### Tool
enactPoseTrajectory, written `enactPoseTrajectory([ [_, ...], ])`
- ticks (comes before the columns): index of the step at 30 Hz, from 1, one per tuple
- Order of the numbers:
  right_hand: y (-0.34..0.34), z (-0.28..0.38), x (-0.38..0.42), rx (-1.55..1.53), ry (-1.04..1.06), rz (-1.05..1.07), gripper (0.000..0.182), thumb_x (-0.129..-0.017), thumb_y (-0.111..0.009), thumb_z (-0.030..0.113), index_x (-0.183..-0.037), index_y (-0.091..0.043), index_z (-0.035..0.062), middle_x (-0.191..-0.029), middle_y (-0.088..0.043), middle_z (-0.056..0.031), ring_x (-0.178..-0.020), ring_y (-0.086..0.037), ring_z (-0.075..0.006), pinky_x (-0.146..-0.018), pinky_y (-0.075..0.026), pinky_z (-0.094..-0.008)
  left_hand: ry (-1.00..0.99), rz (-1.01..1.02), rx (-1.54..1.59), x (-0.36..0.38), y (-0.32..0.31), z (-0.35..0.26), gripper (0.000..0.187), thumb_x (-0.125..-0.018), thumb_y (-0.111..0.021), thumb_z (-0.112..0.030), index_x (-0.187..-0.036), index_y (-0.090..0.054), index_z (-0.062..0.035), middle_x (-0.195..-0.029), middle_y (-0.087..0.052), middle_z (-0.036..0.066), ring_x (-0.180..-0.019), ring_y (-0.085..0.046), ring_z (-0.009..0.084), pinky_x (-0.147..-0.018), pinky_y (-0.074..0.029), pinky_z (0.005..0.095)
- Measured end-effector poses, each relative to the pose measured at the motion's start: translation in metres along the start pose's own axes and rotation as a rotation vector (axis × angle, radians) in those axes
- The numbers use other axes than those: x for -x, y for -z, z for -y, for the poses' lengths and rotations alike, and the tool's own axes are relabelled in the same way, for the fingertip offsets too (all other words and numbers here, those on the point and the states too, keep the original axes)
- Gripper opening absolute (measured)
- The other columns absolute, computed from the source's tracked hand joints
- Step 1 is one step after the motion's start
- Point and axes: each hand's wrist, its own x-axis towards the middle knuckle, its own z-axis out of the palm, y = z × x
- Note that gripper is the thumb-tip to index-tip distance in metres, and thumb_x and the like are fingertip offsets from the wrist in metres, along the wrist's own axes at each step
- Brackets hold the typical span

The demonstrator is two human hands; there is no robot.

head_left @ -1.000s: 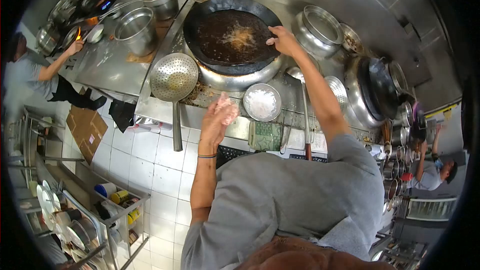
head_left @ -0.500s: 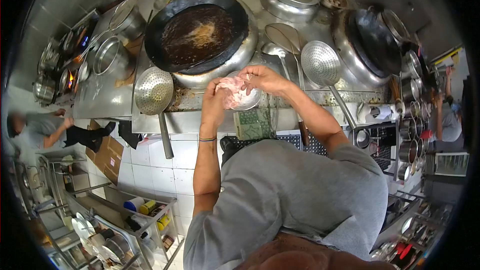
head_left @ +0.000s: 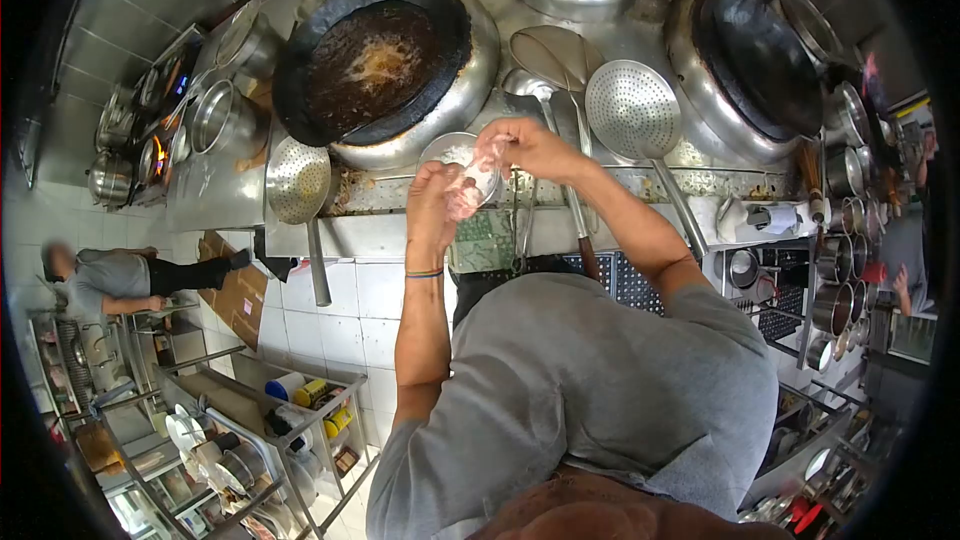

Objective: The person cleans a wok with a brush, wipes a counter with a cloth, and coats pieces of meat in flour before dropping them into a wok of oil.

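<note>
Pale pink raw meat (head_left: 464,198) is stretched between my two hands above a round metal bowl (head_left: 437,148) with something white inside. My left hand (head_left: 430,200) pinches the lower left part of the meat. My right hand (head_left: 528,148) is closed on its upper right end. Just beyond the bowl, a black wok (head_left: 290,90) holds dark, bubbling liquid. Below the bowl lies a green patterned cloth or box (head_left: 484,242); I cannot tell which.
Perforated ladles lie on the counter left (head_left: 298,180) and right (head_left: 632,110), with other ladles (head_left: 541,88) between. An empty-looking wok (head_left: 760,65) stands right. Another person (head_left: 115,280) is at far left, and someone's arm shows at far right.
The meat now hangs stretched between my hands, where it was bunched over the bowl. More of the bowl's inside shows. The view has shifted, and the person at left stands farther from the stoves.
</note>
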Motion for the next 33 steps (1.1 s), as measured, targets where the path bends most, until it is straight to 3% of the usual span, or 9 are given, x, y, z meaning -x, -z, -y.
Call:
enactPoseTrajectory([
  [2,0.012,-0.005,0.004,-0.144,-0.086,-0.042,0.022,-0.095,-0.065,0.016,-0.112,-0.058,0.0035,-0.095,-0.065,-0.0061,-0.083,-0.062,-0.0122,-0.066,-0.052,-0.0266,0.438,-0.149,0.653,0.000,-0.003,-0.007,0.008,-0.092,-0.058,-0.006,-0.098,-0.058,-0.0107,-0.100,-0.067,0.014,-0.081,-0.068,0.0261,-0.065,-0.058,0.0378],
  [9,0.010,-0.075,-0.002,-1.333,-0.080,0.049,0.019,-0.092,-0.064,0.009,-0.105,-0.051,0.0017,-0.090,-0.058,-0.0068,-0.087,-0.059,-0.0139,-0.071,-0.049,-0.0203,0.493,-0.150,0.798,0.009,0.014,-0.007,0.014,-0.092,-0.061,-0.016,-0.104,-0.055,-0.0125,-0.098,-0.066,0.012,-0.081,-0.066,0.0268,-0.060,-0.056,0.0373],
  [14,-0.016,-0.084,-0.003,-1.686,-0.547,-0.114,0.018,-0.096,-0.050,0.006,-0.105,-0.055,-0.0096,-0.106,-0.063,-0.0170,-0.066,-0.063,-0.0106,-0.059,-0.061,-0.0190,0.581,-0.036,1.228,0.018,0.083,0.032,0.014,-0.091,-0.061,-0.020,-0.103,-0.059,-0.0130,-0.102,-0.067,0.010,-0.083,-0.065,0.0241,-0.060,-0.055,0.0347],
  [17,-0.038,-0.081,-0.008,-1.502,-0.458,-0.067,0.027,-0.097,-0.053,0.009,-0.118,-0.053,-0.0075,-0.106,-0.063,-0.0182,-0.072,-0.066,-0.0113,-0.064,-0.062,-0.0194,0.531,-0.012,1.274,0.021,0.119,0.028,0.020,-0.091,-0.061,-0.021,-0.109,-0.063,-0.0117,-0.104,-0.067,0.011,-0.083,-0.065,0.0232,-0.061,-0.056,0.0338],
  [21,-0.070,-0.012,-0.024,-1.092,-0.384,0.055,0.013,-0.100,-0.056,0.020,-0.091,-0.055,0.0098,-0.079,-0.053,0.0017,-0.056,-0.048,-0.0048,-0.042,-0.038,-0.0190,0.405,-0.293,1.097,0.027,0.146,0.017,0.025,-0.094,-0.057,-0.024,-0.114,-0.063,-0.0104,-0.101,-0.067,0.012,-0.081,-0.065,0.0234,-0.064,-0.058,0.0365],
  [25,-0.051,0.028,-0.100,0.469,0.107,-0.399,0.033,-0.099,-0.061,0.030,-0.077,-0.047,0.0084,-0.060,-0.041,0.0022,-0.052,-0.041,-0.0097,-0.046,-0.031,-0.0314,0.412,-0.294,1.049,0.033,0.171,0.043,0.030,-0.098,-0.053,-0.034,-0.110,-0.061,-0.0078,-0.095,-0.068,0.011,-0.081,-0.066,0.0232,-0.066,-0.059,0.0384],
  [29,-0.067,0.051,-0.191,1.207,0.288,-0.224,0.040,-0.101,-0.053,0.039,-0.090,-0.050,0.0006,-0.079,-0.054,-0.0108,-0.073,-0.054,-0.0253,-0.071,-0.045,-0.0389,0.325,0.303,1.498,0.024,0.188,0.061,0.040,-0.101,-0.048,-0.045,-0.105,-0.058,-0.0064,-0.089,-0.068,0.008,-0.087,-0.068,0.0236,-0.070,-0.060,0.0394],
  [32,-0.037,0.023,-0.241,0.977,-0.201,0.316,0.057,-0.103,-0.043,0.048,-0.131,-0.056,0.0009,-0.122,-0.065,-0.0187,-0.111,-0.063,-0.0303,-0.102,-0.044,-0.0370,0.493,-0.023,1.187,0.015,0.178,0.026,0.042,-0.103,-0.045,-0.043,-0.113,-0.056,-0.0039,-0.099,-0.066,0.011,-0.094,-0.068,0.0263,-0.080,-0.059,0.0421],
  [33,-0.045,0.032,-0.235,1.011,-0.132,0.173,0.056,-0.103,-0.043,0.047,-0.132,-0.056,0.0011,-0.124,-0.064,-0.0187,-0.113,-0.062,-0.0302,-0.102,-0.045,-0.0365,0.544,-0.126,1.074,0.012,0.178,0.021,0.042,-0.104,-0.043,-0.042,-0.116,-0.055,-0.0030,-0.103,-0.066,0.011,-0.096,-0.068,0.0271,-0.083,-0.058,0.0430],
])
